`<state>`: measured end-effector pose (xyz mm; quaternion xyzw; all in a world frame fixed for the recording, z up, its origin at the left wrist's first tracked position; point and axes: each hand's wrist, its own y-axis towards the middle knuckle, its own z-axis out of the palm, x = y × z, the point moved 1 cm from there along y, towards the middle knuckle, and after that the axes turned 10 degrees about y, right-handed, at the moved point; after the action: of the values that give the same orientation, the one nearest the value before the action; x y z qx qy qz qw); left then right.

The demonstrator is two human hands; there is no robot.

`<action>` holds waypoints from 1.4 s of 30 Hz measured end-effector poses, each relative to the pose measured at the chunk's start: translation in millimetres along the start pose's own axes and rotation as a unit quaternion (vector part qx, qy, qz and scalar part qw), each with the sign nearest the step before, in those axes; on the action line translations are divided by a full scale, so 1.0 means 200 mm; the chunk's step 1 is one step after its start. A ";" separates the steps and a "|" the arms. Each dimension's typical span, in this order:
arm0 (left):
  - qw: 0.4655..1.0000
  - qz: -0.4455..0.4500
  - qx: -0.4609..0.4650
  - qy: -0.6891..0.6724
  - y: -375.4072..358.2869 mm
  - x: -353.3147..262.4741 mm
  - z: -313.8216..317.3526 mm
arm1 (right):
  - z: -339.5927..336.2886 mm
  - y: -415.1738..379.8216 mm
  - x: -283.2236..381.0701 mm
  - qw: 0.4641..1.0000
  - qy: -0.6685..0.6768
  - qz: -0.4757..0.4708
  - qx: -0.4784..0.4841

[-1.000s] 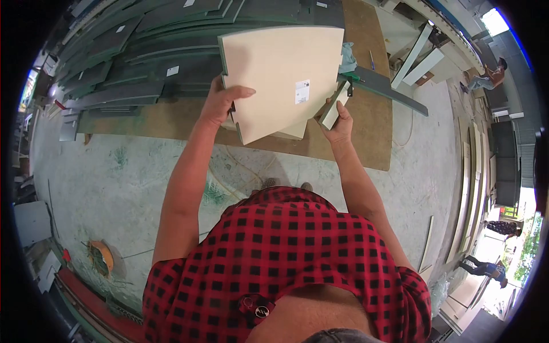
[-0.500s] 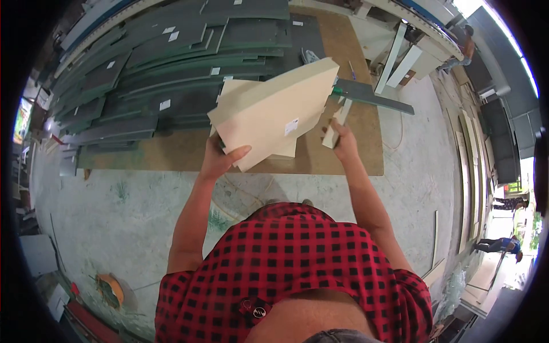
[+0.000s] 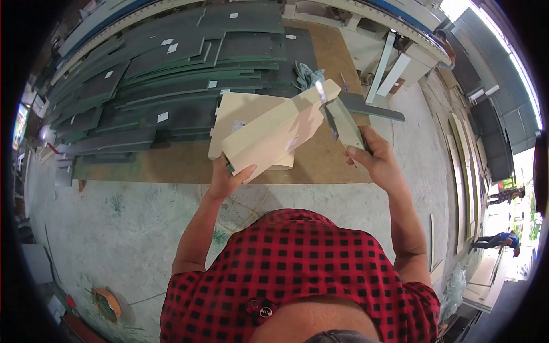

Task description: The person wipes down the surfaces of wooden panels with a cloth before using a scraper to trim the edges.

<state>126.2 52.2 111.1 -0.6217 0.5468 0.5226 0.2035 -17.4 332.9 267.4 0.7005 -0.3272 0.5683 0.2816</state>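
Observation:
My left hand [image 3: 227, 178] grips the near left end of a cream panel [image 3: 274, 134], which is tilted up and shows a small white label. Under it another cream panel [image 3: 229, 111] lies on the brown board. My right hand [image 3: 374, 157] is closed round a narrow pale strip [image 3: 347, 128], whose far end is by the right end of the held panel. A blurred shiny spot shows where the two meet. Behind them lies a crumpled grey-green cloth [image 3: 309, 75].
Dark green-edged panels [image 3: 171, 86] are stacked at the back left on the brown board [image 3: 143, 166]. A dark strip [image 3: 372, 107] juts out at the right. Two white strips [image 3: 392, 74] lean further back. People [image 3: 506, 240] stand far right.
The held panel has tipped so that its long edge shows more. My right hand has moved right and slightly nearer, and its strip has swung round towards the panel's far end.

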 end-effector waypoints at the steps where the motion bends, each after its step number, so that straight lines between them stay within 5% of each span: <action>1: 1.000 0.003 -0.006 -0.027 0.00 0.01 0.00 | 0.02 -0.01 0.05 0.998 -0.062 0.000 0.018; 5: 0.999 0.010 0.005 -0.041 -0.02 0.03 0.00 | 0.14 -0.02 0.21 0.964 -0.237 -0.066 0.096; 16: 0.990 -0.034 0.064 -0.123 -0.03 0.08 -0.01 | 0.45 -0.06 0.20 0.929 -0.308 -0.101 0.182; 27: 0.997 -0.012 0.038 -0.073 -0.01 0.02 -0.01 | 0.02 0.07 0.06 0.923 -0.382 -0.019 -0.035; 36: 0.999 0.024 0.019 -0.015 -0.02 0.03 -0.01 | 0.28 -0.02 0.16 0.945 -0.290 -0.093 0.118; 42: 0.998 0.013 -0.008 -0.058 -0.01 0.00 0.00 | -0.08 0.11 0.00 0.944 -0.329 0.006 -0.041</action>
<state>128.9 52.7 111.4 -0.5851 0.5377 0.5645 0.2233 -43.1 331.1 270.9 0.8344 -0.4284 0.2942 0.1834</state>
